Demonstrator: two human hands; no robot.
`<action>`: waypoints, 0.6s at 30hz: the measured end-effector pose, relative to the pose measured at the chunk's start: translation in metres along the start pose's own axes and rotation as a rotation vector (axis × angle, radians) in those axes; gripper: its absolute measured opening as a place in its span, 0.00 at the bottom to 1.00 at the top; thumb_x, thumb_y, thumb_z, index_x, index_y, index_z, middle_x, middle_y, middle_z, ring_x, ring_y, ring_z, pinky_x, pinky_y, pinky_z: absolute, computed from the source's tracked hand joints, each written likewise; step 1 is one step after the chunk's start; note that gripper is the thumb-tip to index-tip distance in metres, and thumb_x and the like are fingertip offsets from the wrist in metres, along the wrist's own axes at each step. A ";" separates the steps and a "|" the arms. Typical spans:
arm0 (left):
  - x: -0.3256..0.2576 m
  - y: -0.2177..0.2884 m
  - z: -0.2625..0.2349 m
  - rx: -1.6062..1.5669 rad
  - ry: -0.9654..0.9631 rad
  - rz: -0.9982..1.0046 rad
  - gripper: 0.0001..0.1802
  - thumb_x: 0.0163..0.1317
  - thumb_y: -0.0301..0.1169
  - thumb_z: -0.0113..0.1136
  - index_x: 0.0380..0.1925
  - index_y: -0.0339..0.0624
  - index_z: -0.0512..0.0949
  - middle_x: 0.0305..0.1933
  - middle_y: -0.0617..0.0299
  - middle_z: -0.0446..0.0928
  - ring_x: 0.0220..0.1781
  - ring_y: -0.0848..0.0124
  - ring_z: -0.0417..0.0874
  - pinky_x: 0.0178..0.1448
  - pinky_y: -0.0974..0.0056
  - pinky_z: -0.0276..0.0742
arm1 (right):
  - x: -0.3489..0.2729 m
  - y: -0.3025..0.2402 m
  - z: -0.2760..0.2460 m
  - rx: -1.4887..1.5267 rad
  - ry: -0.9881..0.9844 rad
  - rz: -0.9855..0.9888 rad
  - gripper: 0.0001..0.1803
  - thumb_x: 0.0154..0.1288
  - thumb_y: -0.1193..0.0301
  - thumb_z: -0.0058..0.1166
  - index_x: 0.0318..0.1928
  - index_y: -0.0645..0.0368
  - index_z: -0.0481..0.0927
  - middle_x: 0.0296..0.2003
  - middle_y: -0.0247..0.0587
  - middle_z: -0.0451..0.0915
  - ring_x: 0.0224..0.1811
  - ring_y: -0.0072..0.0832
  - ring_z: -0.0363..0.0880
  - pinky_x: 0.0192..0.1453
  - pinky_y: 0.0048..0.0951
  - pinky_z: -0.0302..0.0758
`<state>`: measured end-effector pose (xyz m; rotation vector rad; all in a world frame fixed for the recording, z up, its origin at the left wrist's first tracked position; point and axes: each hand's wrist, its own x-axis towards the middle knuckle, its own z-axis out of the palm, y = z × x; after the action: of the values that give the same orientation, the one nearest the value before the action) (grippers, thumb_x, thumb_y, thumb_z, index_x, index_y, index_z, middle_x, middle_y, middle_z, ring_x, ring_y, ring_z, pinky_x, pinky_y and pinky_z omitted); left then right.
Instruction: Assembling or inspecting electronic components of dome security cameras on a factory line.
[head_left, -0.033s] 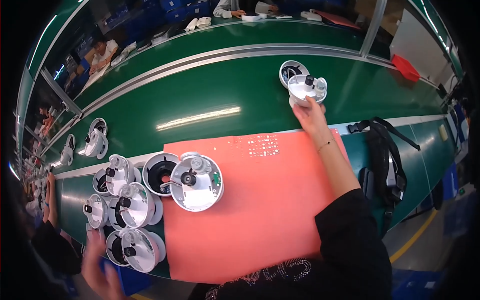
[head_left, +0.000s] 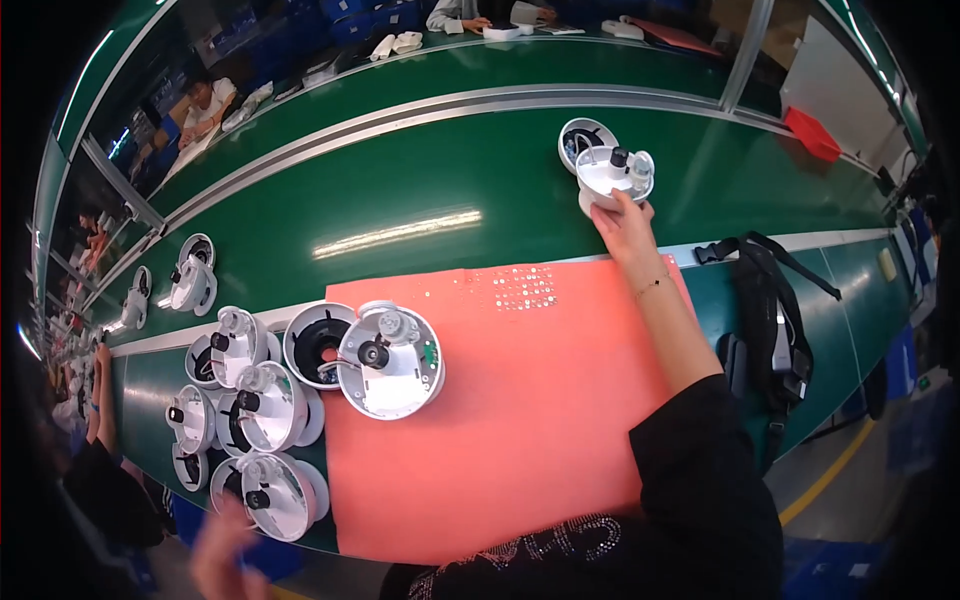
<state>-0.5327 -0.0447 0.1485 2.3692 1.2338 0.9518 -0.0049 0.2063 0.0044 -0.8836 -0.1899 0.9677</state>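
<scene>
At the far right of the green bench, my right hand (head_left: pixel 628 222) is closed round the near rim of a white camera housing (head_left: pixel 606 188), a round shell with a black lens and a clear part. A cable joins it to a second round shell (head_left: pixel 586 137) behind. My left hand (head_left: pixel 225 560), smeared by motion, is at the lower left beside a cluster of opened camera housings (head_left: pixel 285 505); its fingers cannot be made out. On the orange mat (head_left: pixel 500 430) sits another opened camera housing (head_left: pixel 392 362), wired to a round black-lined base (head_left: pixel 318 343).
Rows of small screws (head_left: pixel 525 288) lie on the mat's far edge. A black strapped bag (head_left: pixel 778 330) rests at the right. More housings (head_left: pixel 192 285) stand along the green bench (head_left: pixel 440 180). A co-worker's arm (head_left: pixel 100 400) shows at the left; other people sit beyond the bench.
My left hand has moved down toward the near edge, uncovering a small shell beside the cluster. My right hand stays on its housing.
</scene>
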 end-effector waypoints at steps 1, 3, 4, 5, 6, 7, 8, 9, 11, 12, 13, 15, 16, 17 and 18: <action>0.026 0.049 0.041 -0.377 0.154 -0.090 0.19 0.50 0.32 0.52 0.32 0.21 0.75 0.33 0.39 0.75 0.41 0.49 0.77 0.54 0.47 0.68 | 0.010 -0.003 -0.007 -0.006 -0.055 -0.022 0.39 0.54 0.76 0.54 0.59 0.50 0.43 0.53 0.52 0.58 0.52 0.44 0.67 0.53 0.41 0.72; 0.038 0.081 0.077 -0.581 -0.021 -0.309 0.26 0.50 0.41 0.47 0.28 0.21 0.73 0.30 0.39 0.75 0.36 0.48 0.78 0.44 0.52 0.74 | 0.011 -0.017 -0.017 -0.036 -0.125 -0.024 0.39 0.52 0.77 0.56 0.58 0.52 0.44 0.53 0.54 0.57 0.53 0.45 0.66 0.54 0.41 0.72; 0.032 0.091 0.101 -0.644 0.089 -0.464 0.23 0.46 0.38 0.43 0.23 0.21 0.73 0.27 0.42 0.75 0.29 0.53 0.78 0.38 0.56 0.75 | -0.006 -0.022 -0.006 -0.057 -0.131 -0.003 0.36 0.52 0.75 0.56 0.57 0.55 0.48 0.53 0.54 0.58 0.54 0.46 0.65 0.55 0.42 0.71; 0.022 0.073 0.126 -1.275 0.043 -0.451 0.23 0.52 0.42 0.44 0.39 0.30 0.69 0.43 0.41 0.68 0.42 0.53 0.73 0.47 0.55 0.70 | -0.026 -0.030 0.002 -0.078 -0.135 0.013 0.33 0.53 0.74 0.56 0.56 0.57 0.52 0.53 0.54 0.59 0.55 0.48 0.65 0.56 0.43 0.71; 0.023 0.038 0.163 -1.946 -0.072 -0.391 0.28 0.58 0.45 0.46 0.54 0.39 0.65 0.58 0.41 0.62 0.56 0.52 0.69 0.56 0.54 0.65 | -0.035 -0.048 -0.013 -0.125 -0.148 0.020 0.33 0.53 0.71 0.55 0.57 0.60 0.53 0.51 0.55 0.61 0.54 0.46 0.66 0.57 0.40 0.70; 0.033 0.038 0.179 -2.201 -0.151 -0.471 0.32 0.58 0.49 0.43 0.58 0.40 0.59 0.60 0.40 0.59 0.57 0.51 0.68 0.59 0.52 0.63 | -0.042 -0.060 -0.018 -0.125 -0.234 0.111 0.31 0.53 0.70 0.55 0.55 0.58 0.54 0.49 0.56 0.62 0.52 0.46 0.68 0.56 0.39 0.71; 0.053 0.045 0.195 -2.455 -0.239 -0.550 0.37 0.59 0.54 0.41 0.62 0.40 0.53 0.62 0.39 0.55 0.58 0.49 0.67 0.62 0.49 0.60 | -0.049 -0.070 -0.020 -0.125 -0.316 0.202 0.29 0.54 0.68 0.54 0.54 0.55 0.56 0.47 0.57 0.63 0.50 0.45 0.69 0.55 0.39 0.72; 0.067 0.050 0.208 -2.553 -0.276 -0.643 0.38 0.59 0.56 0.40 0.63 0.44 0.51 0.65 0.41 0.51 0.62 0.51 0.62 0.63 0.50 0.58 | -0.071 -0.080 -0.011 -0.195 -0.340 0.189 0.25 0.57 0.65 0.51 0.54 0.54 0.60 0.48 0.55 0.66 0.48 0.42 0.72 0.54 0.36 0.72; 0.080 0.061 0.227 -2.653 -0.300 -0.729 0.39 0.58 0.58 0.38 0.64 0.48 0.49 0.67 0.44 0.47 0.65 0.53 0.57 0.64 0.50 0.56 | -0.103 -0.105 -0.006 -0.380 -0.491 0.192 0.27 0.57 0.64 0.49 0.58 0.51 0.60 0.48 0.48 0.69 0.44 0.37 0.75 0.52 0.36 0.72; 0.086 0.062 0.241 -2.802 -0.362 -0.786 0.39 0.57 0.59 0.38 0.64 0.52 0.48 0.68 0.47 0.44 0.67 0.54 0.52 0.65 0.49 0.54 | -0.115 -0.115 -0.011 -0.430 -0.483 0.158 0.25 0.59 0.64 0.48 0.55 0.60 0.63 0.46 0.45 0.73 0.47 0.34 0.74 0.53 0.36 0.72; 0.086 0.066 0.246 -2.943 -0.390 -0.830 0.40 0.56 0.61 0.37 0.65 0.55 0.47 0.69 0.49 0.41 0.69 0.56 0.48 0.66 0.48 0.51 | -0.123 -0.121 -0.014 -0.436 -0.516 0.201 0.25 0.59 0.63 0.48 0.55 0.60 0.63 0.47 0.43 0.73 0.48 0.32 0.74 0.53 0.37 0.72; 0.088 0.070 0.250 -2.978 -0.370 -0.775 0.41 0.55 0.63 0.36 0.65 0.55 0.47 0.70 0.51 0.40 0.70 0.56 0.47 0.66 0.46 0.50 | -0.148 -0.128 -0.011 -0.482 -0.573 0.248 0.29 0.56 0.65 0.48 0.57 0.62 0.61 0.49 0.42 0.72 0.49 0.29 0.74 0.55 0.37 0.70; 0.084 0.071 0.250 -3.006 -0.382 -0.724 0.42 0.54 0.64 0.35 0.65 0.56 0.47 0.70 0.53 0.40 0.70 0.56 0.46 0.66 0.43 0.49 | -0.154 -0.129 -0.016 -0.513 -0.635 0.260 0.30 0.54 0.65 0.49 0.58 0.62 0.61 0.49 0.43 0.72 0.50 0.30 0.73 0.55 0.36 0.70; 0.074 0.066 0.256 -3.021 -0.328 -0.595 0.43 0.54 0.66 0.34 0.65 0.55 0.47 0.69 0.52 0.41 0.70 0.55 0.47 0.66 0.41 0.47 | -0.158 -0.128 -0.020 -0.543 -0.698 0.274 0.32 0.53 0.66 0.49 0.58 0.63 0.60 0.50 0.43 0.72 0.50 0.30 0.73 0.56 0.35 0.69; 0.070 0.064 0.259 -3.032 -0.280 -0.476 0.44 0.53 0.67 0.33 0.65 0.54 0.48 0.69 0.51 0.43 0.69 0.54 0.47 0.65 0.38 0.45 | -0.169 -0.125 -0.019 -0.559 -0.702 0.282 0.35 0.50 0.67 0.50 0.60 0.65 0.58 0.51 0.45 0.70 0.51 0.32 0.72 0.57 0.33 0.69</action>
<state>-0.2897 -0.0166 0.0222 -0.3330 -0.4126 0.6899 -0.0141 0.0308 0.1218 -1.0585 -0.9928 1.5044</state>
